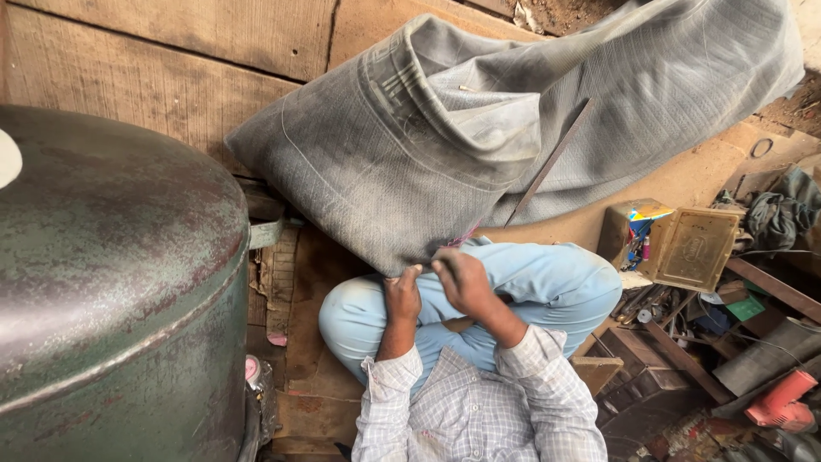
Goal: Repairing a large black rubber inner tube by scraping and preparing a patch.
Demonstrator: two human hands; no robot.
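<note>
Both my left hand (402,295) and right hand (460,278) pinch the near lower edge of the big grey rubber inner tube (479,145), whose bulk stretches up and rightward away from them.

We sit cross-legged in pale blue trousers (547,287) on a wooden floor (171,68); our left hand (402,297) pinches the lower edge of a large grey rubber inner tube (479,137), thumb up against it; our right hand (462,278) lies just beside it, fingers curled on the same edge; a rusty green metal tank (111,274) stands at our left; an open tool box (684,248) sits to our right, amid scattered tools.
</note>
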